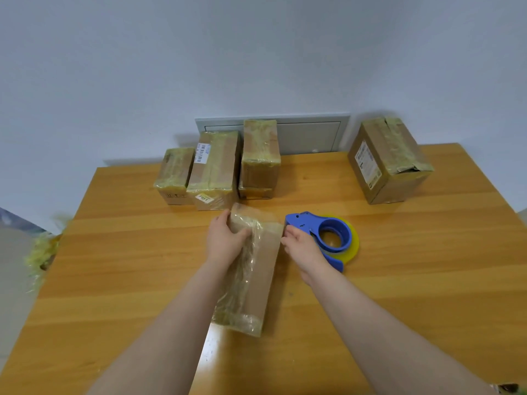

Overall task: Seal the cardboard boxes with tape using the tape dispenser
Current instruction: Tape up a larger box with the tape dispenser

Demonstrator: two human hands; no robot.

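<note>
Head view: a long brown cardboard box w/ clear tape (pixel 251 269) lay mid-way on the wooden table (pixel 399 280), long axis running near-to-far, between the two hands. Left hand (pixel 225 240) gripped its far-left end, thumb on top. Right hand (pixel 302 249) was curled round the handle of the blue plastic tape dispenser (pixel 305 220), whose head touched the box's far-right edge, so the right was the nearer hand for the next pull, prob. across the top. Writing: barcode sticker on a taped back-row box (pixel 214 169), white label on the taped back-right box (pixel 385 161); neither legible.
</note>
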